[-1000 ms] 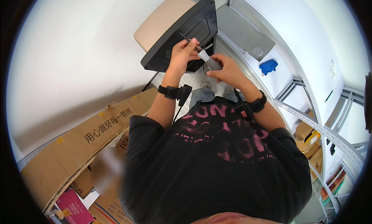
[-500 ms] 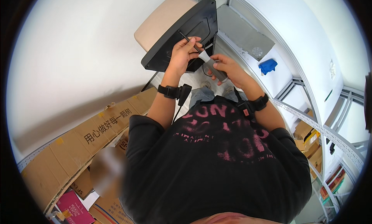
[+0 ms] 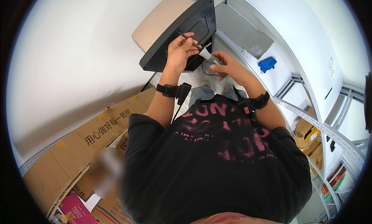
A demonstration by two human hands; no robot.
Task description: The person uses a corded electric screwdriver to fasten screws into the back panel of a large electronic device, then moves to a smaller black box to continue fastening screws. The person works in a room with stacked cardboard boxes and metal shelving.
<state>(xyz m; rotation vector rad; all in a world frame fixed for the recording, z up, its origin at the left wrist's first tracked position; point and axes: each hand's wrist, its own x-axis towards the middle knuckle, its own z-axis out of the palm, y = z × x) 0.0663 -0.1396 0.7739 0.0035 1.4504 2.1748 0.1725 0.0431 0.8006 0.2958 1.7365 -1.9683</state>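
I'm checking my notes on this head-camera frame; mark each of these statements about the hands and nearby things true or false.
1. The left hand pinches a thin black cable. True.
2. The right hand is empty. False: it grips a small grey cylindrical tool.
3. A flat black monitor-like panel lies behind the hands. True.
4. The blue cloth lies on the flattened brown cardboard boxes. False: it lies on the white shelf.
5. Both wrists are bare. False: each wears a black band.

A flattened brown cardboard box (image 3: 77,146) lies lower left, a pink package (image 3: 77,210) beneath it.
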